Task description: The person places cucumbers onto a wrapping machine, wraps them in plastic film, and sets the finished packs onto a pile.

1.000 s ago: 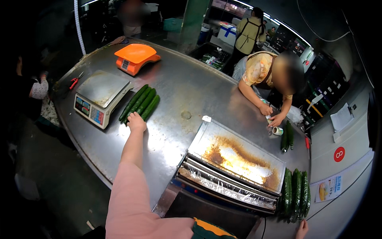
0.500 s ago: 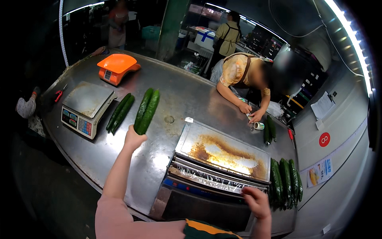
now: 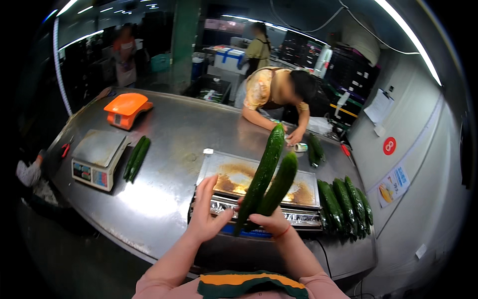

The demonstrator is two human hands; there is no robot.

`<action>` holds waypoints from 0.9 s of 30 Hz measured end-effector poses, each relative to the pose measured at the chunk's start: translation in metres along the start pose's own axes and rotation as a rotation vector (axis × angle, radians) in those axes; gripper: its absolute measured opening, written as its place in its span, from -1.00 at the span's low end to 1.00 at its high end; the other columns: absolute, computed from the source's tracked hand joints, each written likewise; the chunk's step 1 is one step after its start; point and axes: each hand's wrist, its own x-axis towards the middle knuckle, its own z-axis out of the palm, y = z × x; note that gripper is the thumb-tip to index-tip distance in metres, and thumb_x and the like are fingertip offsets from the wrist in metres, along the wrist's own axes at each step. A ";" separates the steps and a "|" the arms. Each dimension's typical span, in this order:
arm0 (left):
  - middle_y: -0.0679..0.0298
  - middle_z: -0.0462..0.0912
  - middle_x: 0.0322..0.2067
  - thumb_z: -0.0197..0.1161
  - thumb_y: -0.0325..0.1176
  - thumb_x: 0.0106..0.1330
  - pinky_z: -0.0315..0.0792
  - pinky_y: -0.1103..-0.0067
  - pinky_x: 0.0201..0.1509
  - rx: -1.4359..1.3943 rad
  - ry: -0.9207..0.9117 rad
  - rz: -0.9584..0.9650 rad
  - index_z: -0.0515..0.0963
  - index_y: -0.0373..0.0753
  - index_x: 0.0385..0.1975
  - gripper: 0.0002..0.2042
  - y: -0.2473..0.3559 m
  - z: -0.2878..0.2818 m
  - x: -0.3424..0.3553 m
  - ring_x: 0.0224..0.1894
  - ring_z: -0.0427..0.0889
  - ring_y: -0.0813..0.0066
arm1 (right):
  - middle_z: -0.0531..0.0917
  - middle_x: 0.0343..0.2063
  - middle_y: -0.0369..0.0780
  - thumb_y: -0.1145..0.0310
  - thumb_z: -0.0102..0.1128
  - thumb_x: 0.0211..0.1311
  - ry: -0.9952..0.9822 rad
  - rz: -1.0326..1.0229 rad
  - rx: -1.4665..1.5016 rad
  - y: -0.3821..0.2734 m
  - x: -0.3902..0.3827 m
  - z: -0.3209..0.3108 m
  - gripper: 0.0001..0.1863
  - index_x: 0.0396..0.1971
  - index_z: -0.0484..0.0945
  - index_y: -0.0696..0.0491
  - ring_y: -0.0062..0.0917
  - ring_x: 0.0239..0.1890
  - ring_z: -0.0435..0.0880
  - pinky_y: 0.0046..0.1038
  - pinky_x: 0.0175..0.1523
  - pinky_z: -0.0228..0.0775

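Two long green cucumbers [image 3: 265,167] stand tilted side by side in my right hand [image 3: 272,222], whose fingers grip their lower ends. My left hand [image 3: 205,214] is open just left of them, fingers spread and holding nothing. Beneath them lies a film wrapping machine [image 3: 211,167] with a browned, stained metal plate. Crinkled clear film [image 3: 303,219] shows along its front, partly hidden by the cucumbers and my hands. Right of the machine, several cucumbers [image 3: 343,207] with a shiny, wrapped look lie in a row.
A white scale [image 3: 99,149], an orange scale [image 3: 127,107], two cucumbers [image 3: 137,158] and red-handled pliers [image 3: 66,148] lie on the left of the steel table [image 3: 164,199]. Across it a person [image 3: 269,94] leans over a small roll [image 3: 300,147], near more cucumbers [image 3: 315,149].
The two cucumbers have moved from my left hand, over the table's left part, to my right hand above the wrapping machine. My left hand has let go and come back toward me.
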 end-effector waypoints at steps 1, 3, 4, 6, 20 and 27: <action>0.04 0.06 0.17 0.10 -0.39 0.13 0.11 0.39 0.22 0.025 0.003 0.044 -0.14 -0.29 0.27 -0.27 -0.004 0.002 0.008 0.19 0.16 0.19 | 0.54 -0.20 -0.17 0.41 0.33 -0.15 -0.018 0.094 0.057 -0.002 -0.004 -0.001 -0.46 -0.08 0.38 0.18 -0.43 -0.13 0.54 -0.40 0.01 0.37; 0.08 0.08 0.18 0.00 -0.42 0.26 0.13 0.41 0.21 -0.550 -0.004 -0.052 -0.21 -0.21 0.29 -0.34 -0.004 0.036 0.027 0.20 0.15 0.24 | 0.56 -0.24 -0.17 0.36 0.34 -0.17 -0.164 0.218 0.057 -0.005 -0.011 -0.007 -0.44 -0.09 0.39 0.17 -0.44 -0.17 0.55 -0.42 -0.04 0.38; 0.10 0.11 0.17 -0.04 -0.43 0.29 0.18 0.43 0.17 -0.518 0.080 -0.063 -0.22 -0.20 0.29 -0.36 -0.010 0.054 0.039 0.16 0.21 0.27 | 0.56 -0.29 -0.15 0.36 0.34 -0.19 -0.200 0.246 0.018 -0.002 -0.018 -0.008 -0.44 -0.10 0.39 0.18 -0.42 -0.21 0.55 -0.41 -0.07 0.39; 0.14 0.26 0.06 0.03 -0.44 0.27 0.28 0.51 0.08 -0.642 0.203 -0.175 -0.17 -0.22 0.28 -0.35 -0.012 0.061 0.051 0.06 0.34 0.37 | 0.57 -0.33 -0.13 0.38 0.32 -0.24 -0.224 0.283 -0.044 -0.004 -0.026 0.005 -0.44 -0.13 0.39 0.19 -0.39 -0.24 0.56 -0.41 -0.10 0.39; 0.19 0.56 -0.39 0.28 -0.34 0.05 0.42 0.56 -0.18 0.133 -0.272 -0.218 0.46 -0.24 -0.10 -0.62 -0.099 0.047 0.074 -0.33 0.53 0.37 | 0.60 -0.23 -0.12 0.19 0.46 -0.33 -0.204 0.674 -1.320 -0.064 0.055 -0.173 -0.29 -0.06 0.46 0.13 -0.42 -0.15 0.55 -0.49 -0.01 0.32; 0.16 0.47 -0.15 0.27 -0.22 0.06 0.27 0.38 0.06 0.506 -0.525 -0.015 0.49 -0.16 -0.13 -0.64 -0.088 0.047 0.080 0.00 0.37 0.16 | 0.59 -0.22 -0.07 0.07 0.40 -0.24 -0.136 0.430 -1.344 -0.031 0.064 -0.196 -0.37 -0.14 0.52 0.15 -0.31 -0.10 0.53 -0.45 0.02 0.31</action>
